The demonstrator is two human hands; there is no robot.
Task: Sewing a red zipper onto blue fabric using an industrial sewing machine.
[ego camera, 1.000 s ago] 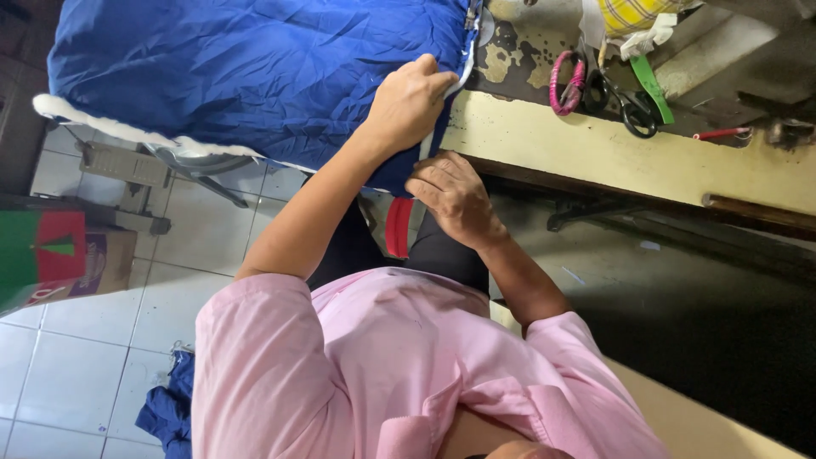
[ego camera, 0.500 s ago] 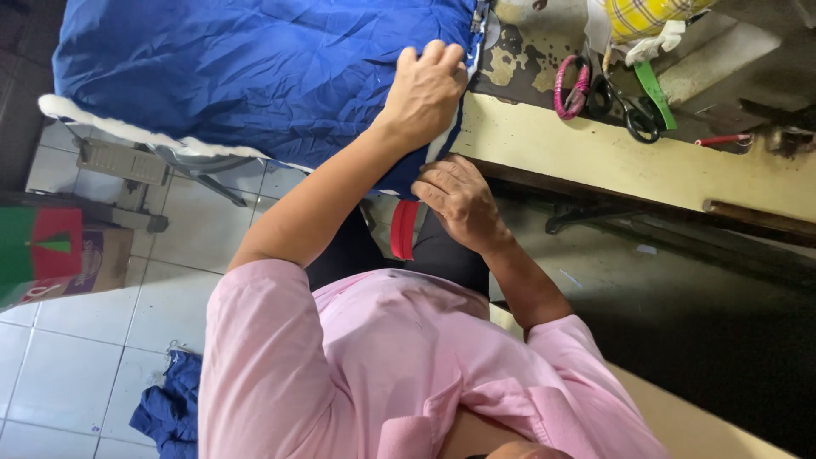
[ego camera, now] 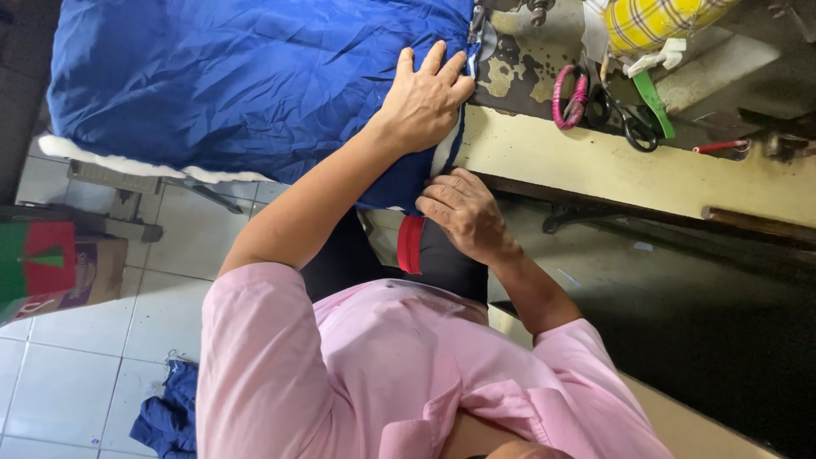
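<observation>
Where the big crumpled blue padded fabric (ego camera: pixel 255 85) meets the edge of the cream-painted desk (ego camera: pixel 629 174), I see my left hand (ego camera: pixel 425 102) lying flat on it, fingers spread wide and pressing down, holding nothing. The fabric hangs over the desk edge toward my lap, with a strip of white padding showing along its far border. Just below the desk edge, my right hand (ego camera: pixel 466 212) has its fingers curled in against the lower hem of the blue fabric; I cannot tell whether it truly pinches the cloth or only rests against it. A short red strap (ego camera: pixel 410 244) hangs right beside that hand, over dark trousers. My pink short-sleeved shirt (ego camera: pixel 382 374) fills the lower part of the view. Further out on the desk lie a pink-handled pair of scissors (ego camera: pixel 568 98), a black-handled pair of scissors (ego camera: pixel 625 119) and a green flat strip (ego camera: pixel 654 102), beneath a yellow checked cloth bundle (ego camera: pixel 654 21). On the pale tiled floor (ego camera: pixel 76 357) lies a heap of dark blue cloth (ego camera: pixel 174 412).
</observation>
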